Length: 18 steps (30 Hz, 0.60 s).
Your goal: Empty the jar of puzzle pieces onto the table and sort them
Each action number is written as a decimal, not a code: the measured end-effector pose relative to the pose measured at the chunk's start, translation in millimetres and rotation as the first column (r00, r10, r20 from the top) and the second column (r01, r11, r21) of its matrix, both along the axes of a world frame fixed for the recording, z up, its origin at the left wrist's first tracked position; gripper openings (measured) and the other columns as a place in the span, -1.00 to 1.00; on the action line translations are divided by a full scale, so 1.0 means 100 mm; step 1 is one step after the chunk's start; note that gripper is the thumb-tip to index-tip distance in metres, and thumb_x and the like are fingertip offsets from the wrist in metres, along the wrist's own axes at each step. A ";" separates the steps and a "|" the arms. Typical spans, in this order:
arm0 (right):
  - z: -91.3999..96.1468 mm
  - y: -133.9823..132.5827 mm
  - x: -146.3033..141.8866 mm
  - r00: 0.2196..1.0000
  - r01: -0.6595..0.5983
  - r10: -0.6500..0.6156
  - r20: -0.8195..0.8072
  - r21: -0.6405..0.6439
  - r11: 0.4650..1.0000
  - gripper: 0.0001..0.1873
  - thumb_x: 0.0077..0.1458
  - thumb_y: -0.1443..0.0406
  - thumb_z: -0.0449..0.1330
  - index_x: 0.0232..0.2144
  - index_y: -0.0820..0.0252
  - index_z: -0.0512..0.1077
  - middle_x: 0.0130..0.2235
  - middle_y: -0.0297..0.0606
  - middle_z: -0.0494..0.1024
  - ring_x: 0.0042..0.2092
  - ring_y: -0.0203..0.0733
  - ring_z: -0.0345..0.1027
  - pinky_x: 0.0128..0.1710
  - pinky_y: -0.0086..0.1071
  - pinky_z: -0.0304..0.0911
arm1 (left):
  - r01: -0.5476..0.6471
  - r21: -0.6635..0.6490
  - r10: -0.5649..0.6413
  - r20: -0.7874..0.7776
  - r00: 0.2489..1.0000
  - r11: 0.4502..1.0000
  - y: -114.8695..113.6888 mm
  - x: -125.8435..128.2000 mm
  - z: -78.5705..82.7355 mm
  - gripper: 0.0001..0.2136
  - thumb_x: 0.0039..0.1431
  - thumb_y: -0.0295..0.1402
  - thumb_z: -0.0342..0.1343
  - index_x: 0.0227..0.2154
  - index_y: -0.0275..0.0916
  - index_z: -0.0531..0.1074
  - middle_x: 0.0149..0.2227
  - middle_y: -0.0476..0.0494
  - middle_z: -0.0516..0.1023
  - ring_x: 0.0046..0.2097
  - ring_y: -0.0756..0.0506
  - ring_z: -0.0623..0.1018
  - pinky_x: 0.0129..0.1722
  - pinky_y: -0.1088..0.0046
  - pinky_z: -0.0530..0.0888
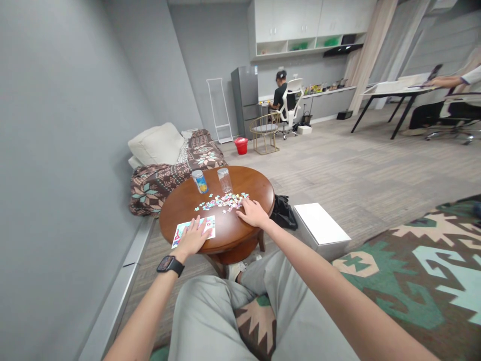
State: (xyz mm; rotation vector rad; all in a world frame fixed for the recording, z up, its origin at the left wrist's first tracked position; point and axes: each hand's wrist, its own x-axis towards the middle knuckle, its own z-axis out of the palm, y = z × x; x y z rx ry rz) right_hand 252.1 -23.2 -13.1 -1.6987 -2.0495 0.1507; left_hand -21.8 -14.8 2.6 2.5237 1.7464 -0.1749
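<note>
Head view: left hand (194,235) lies spread flat on the card (193,229) at the table (225,235) near edge, right hand (254,212) spread beside the pieces (223,201), where a sweep might scatter them off.

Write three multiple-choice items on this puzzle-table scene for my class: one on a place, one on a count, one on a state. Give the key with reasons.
1. Where does the left hand rest?
A on the picture card
B on the white box
C on the red bucket

2. How many canisters stand on the round wooden table?
A one
B two
C four

3. The puzzle pieces are
A stacked
B boxed
C scattered loose

Key: 1 A, its palm covers the card; 2 B, a labelled canister and a clear canister; 3 C, they lie spread beside the right hand.
</note>
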 end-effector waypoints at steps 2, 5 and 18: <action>0.00 0.00 0.00 1.000 -0.006 0.006 0.006 -0.009 1.000 -0.54 0.28 0.09 -0.01 0.07 0.29 0.28 0.16 0.01 0.35 0.21 -0.06 0.16 0.25 -0.10 -0.08 | -0.002 0.018 0.002 -0.002 1.000 1.000 0.04 -0.05 0.00 -0.41 0.35 -0.07 -0.32 0.36 -0.20 -0.05 0.41 -0.28 -0.14 0.41 -0.29 -0.08 0.29 0.02 0.08; 0.00 0.02 0.00 1.000 -0.005 0.005 0.021 -0.024 1.000 -0.52 0.28 0.10 -0.02 0.11 0.29 0.26 0.20 0.03 0.31 0.24 -0.06 0.12 0.26 -0.09 -0.09 | -0.021 0.035 0.021 -0.005 1.000 0.999 0.13 -0.07 0.01 -0.42 0.35 -0.08 -0.31 0.36 -0.20 -0.04 0.40 -0.28 -0.11 0.40 -0.29 -0.05 0.28 0.01 0.10; 0.03 0.07 -0.05 0.993 -0.010 0.022 0.115 -0.112 0.994 -0.39 0.31 0.05 -0.12 0.31 0.15 0.09 0.38 -0.09 0.00 0.38 0.01 -0.16 0.31 0.04 -0.19 | -0.070 0.102 0.067 0.031 0.997 0.992 0.27 -0.05 -0.02 -0.43 0.35 -0.08 -0.29 0.34 -0.19 0.03 0.39 -0.24 -0.03 0.40 -0.26 0.00 0.30 0.05 0.09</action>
